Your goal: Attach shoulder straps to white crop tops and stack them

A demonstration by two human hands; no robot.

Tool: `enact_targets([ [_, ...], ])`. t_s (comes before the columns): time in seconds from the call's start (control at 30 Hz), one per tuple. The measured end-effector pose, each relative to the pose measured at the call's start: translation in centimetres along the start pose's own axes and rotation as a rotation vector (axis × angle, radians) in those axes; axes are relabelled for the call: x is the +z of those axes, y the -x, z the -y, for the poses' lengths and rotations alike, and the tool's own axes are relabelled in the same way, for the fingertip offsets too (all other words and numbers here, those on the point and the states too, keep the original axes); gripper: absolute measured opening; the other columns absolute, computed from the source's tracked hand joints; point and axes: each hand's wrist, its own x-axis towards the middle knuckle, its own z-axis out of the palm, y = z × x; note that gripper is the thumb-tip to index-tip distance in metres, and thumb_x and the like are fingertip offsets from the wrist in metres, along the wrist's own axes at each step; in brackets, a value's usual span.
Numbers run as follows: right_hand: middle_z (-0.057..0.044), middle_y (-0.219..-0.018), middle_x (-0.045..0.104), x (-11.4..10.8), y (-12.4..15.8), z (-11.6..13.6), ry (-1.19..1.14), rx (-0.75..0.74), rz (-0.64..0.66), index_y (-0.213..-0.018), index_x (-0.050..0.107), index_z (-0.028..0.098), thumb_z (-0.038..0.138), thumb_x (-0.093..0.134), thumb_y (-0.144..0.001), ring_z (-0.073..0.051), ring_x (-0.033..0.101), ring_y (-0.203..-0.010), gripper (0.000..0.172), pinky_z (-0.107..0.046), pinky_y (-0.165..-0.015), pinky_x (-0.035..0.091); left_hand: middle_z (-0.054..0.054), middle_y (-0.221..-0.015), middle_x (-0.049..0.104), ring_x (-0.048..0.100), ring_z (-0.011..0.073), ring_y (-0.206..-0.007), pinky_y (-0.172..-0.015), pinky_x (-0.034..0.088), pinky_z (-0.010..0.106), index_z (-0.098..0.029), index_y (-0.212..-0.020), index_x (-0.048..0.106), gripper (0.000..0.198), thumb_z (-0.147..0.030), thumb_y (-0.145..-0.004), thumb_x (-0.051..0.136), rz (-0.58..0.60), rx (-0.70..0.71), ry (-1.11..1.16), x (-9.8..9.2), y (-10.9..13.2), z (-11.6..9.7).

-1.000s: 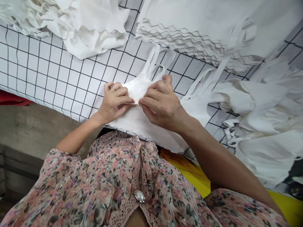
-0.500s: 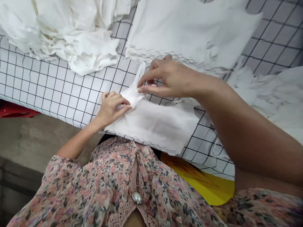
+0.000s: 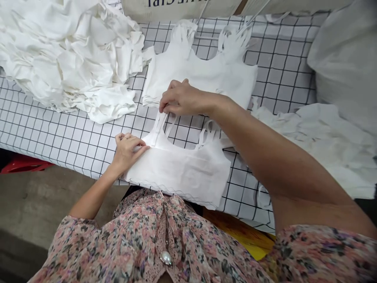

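Observation:
A white strappy crop top [image 3: 182, 169] lies flat near the table's front edge, its scalloped hem toward me. My left hand [image 3: 128, 151] pinches the fabric at the top's left armhole edge. Further up, my right hand [image 3: 178, 98] pinches the end of the left shoulder strap [image 3: 159, 127] and holds it stretched away from me. The right straps [image 3: 209, 133] lie loose. Just beyond my right hand is a stack of similar white tops [image 3: 203, 72], partly covered by the hand and forearm.
A large heap of white garments [image 3: 73, 59] lies at the back left. More crumpled white pieces [image 3: 324, 145] are at the right, below a pale bulky bag [image 3: 347, 67]. Printed cardboard [image 3: 176, 10] stands at the back of the checked tablecloth [image 3: 59, 133]. Something red [image 3: 25, 163] is below the left edge.
My right hand has moved from the top's upper edge out to the strap end, and the strap is now drawn straight. My left hand still pinches the side. The view has shifted, showing more behind.

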Motion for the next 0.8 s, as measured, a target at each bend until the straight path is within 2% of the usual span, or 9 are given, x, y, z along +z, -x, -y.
enact_targets([
  [0.07, -0.006, -0.091, 0.074, 0.6, -0.6, -0.9, 0.034, -0.011, -0.049, -0.088, 0.081, 0.025, 0.022, 0.064, -0.09, -0.035, 0.053, -0.124, 0.017, -0.076, -0.121, 0.023, -0.001, -0.086, 0.079, 0.064, 0.0207, -0.09, -0.107, 0.03, 0.044, -0.024, -0.086, 0.074, 0.022, -0.042, -0.1, 0.076, -0.031, 0.022, -0.024, 0.2, -0.3, 0.6],
  [0.13, -0.007, -0.106, 0.075, 1.3, -0.3, -1.0, 0.084, -0.019, -0.135, -0.095, 0.081, 0.025, 0.023, 0.067, -0.092, -0.034, 0.056, -0.123, 0.015, -0.075, -0.119, 0.03, 0.0, -0.088, 0.077, 0.065, 0.021, -0.09, -0.105, 0.033, 0.044, -0.025, -0.093, 0.075, 0.022, -0.046, -0.098, 0.079, -0.109, 0.055, -0.052, 0.1, -0.1, 0.8],
  [0.2, -0.01, -0.131, 0.071, 2.6, 1.4, 0.2, 0.15, -0.019, -0.252, -0.117, 0.079, 0.024, 0.027, 0.066, -0.096, -0.035, 0.058, -0.127, 0.025, -0.071, -0.117, 0.038, 0.002, -0.098, 0.076, 0.068, 0.0217, -0.095, -0.105, 0.038, 0.044, -0.025, -0.106, 0.075, 0.025, -0.048, -0.097, 0.08, -0.226, 0.116, -0.088, -0.1, 0.7, 0.5],
  [0.27, -0.014, -0.154, 0.061, 5.0, 4.5, 2.8, 0.211, -0.012, -0.378, -0.144, 0.065, 0.021, 0.029, 0.057, -0.104, -0.036, 0.058, -0.136, 0.042, -0.069, -0.118, 0.041, 0.007, -0.112, 0.076, 0.07, 0.0228, -0.108, -0.109, 0.042, 0.045, -0.023, -0.122, 0.071, 0.026, -0.038, -0.101, 0.075, -0.279, 0.224, -0.115, -0.4, 2.2, -0.6],
  [0.33, -0.017, -0.166, 0.05, 8.7, 8.2, 6.2, 0.216, -0.024, -0.466, -0.163, 0.044, 0.018, 0.03, 0.043, -0.111, -0.035, 0.051, -0.151, 0.054, -0.069, -0.125, 0.036, 0.012, -0.128, 0.074, 0.068, 0.0238, -0.129, -0.12, 0.042, 0.046, -0.019, -0.138, 0.063, 0.031, -0.023, -0.108, 0.06, -0.182, 0.351, -0.131, -0.1, 4.1, -2.2],
  [0.43, -0.022, -0.174, 0.036, 15.2, 13.4, 10.2, 0.22, -0.03, -0.5, -0.176, 0.01, 0.014, 0.039, 0.037, -0.114, -0.032, 0.034, -0.165, 0.072, -0.065, -0.133, 0.029, 0.021, -0.156, 0.06, 0.047, 0.0277, -0.159, -0.135, 0.032, 0.052, -0.012, -0.161, 0.042, 0.05, -0.019, -0.112, 0.044, 0.042, 0.43, -0.178, 1.3, 6.1, -4.3],
  [0.57, -0.023, -0.178, 0.023, 20.8, 17.4, 10.7, 0.257, 0.117, -0.41, -0.175, -0.015, 0.014, 0.057, 0.034, -0.111, -0.036, 0.027, -0.167, 0.091, -0.066, -0.134, 0.024, 0.024, -0.178, 0.026, 0.016, 0.0336, -0.172, -0.141, 0.018, 0.059, -0.012, -0.174, 0.012, 0.075, -0.038, -0.113, 0.046, 0.139, 0.255, -0.191, 3.0, 6.6, -4.2],
  [0.67, -0.024, -0.179, 0.015, 21.5, 20.0, 9.2, 0.346, 0.248, -0.392, -0.173, -0.018, 0.013, 0.065, 0.035, -0.108, -0.039, 0.023, -0.169, 0.099, -0.07, -0.134, 0.019, 0.019, -0.183, 0.01, 0.007, 0.0369, -0.172, -0.141, 0.007, 0.062, -0.021, -0.177, 0.005, 0.092, -0.052, -0.107, 0.058, 0.095, 0.112, -0.147, 3.0, 6.2, -2.9],
  [0.8, -0.027, -0.179, 0.013, 21.1, 24.7, 7.5, 0.419, 0.385, -0.382, -0.174, -0.017, 0.012, 0.068, 0.035, -0.107, -0.042, 0.023, -0.168, 0.102, -0.073, -0.131, 0.021, 0.014, -0.184, 0.005, 0.006, 0.0405, -0.172, -0.14, 0.003, 0.065, -0.03, -0.177, 0.011, 0.096, -0.054, -0.102, 0.067, 0.011, 0.029, -0.113, 2.7, 6.2, -1.6],
])
